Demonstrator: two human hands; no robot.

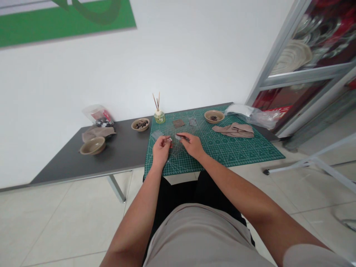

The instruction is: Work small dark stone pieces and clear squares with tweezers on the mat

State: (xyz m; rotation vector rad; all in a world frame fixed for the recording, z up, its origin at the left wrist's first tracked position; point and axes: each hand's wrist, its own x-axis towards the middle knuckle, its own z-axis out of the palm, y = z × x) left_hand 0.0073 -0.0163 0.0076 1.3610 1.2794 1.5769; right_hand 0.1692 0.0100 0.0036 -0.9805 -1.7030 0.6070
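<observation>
Above the green cutting mat, my left hand is closed, its thumb and fingertips pinching a small whitish piece. A bit of red shows beneath those fingertips, too small to name. My right hand is closed too, holding a small pale, see-through piece between thumb and fingers. The two pieces are a short gap apart. A clear flat piece lies just beyond my left hand. Farther back on the mat are a brown square and another clear square.
Along the back stand a reed diffuser, a bowl of dark pieces and a bowl with a few. A cloth and plastic bag lie right. Left are another bowl, cloth and clear bag.
</observation>
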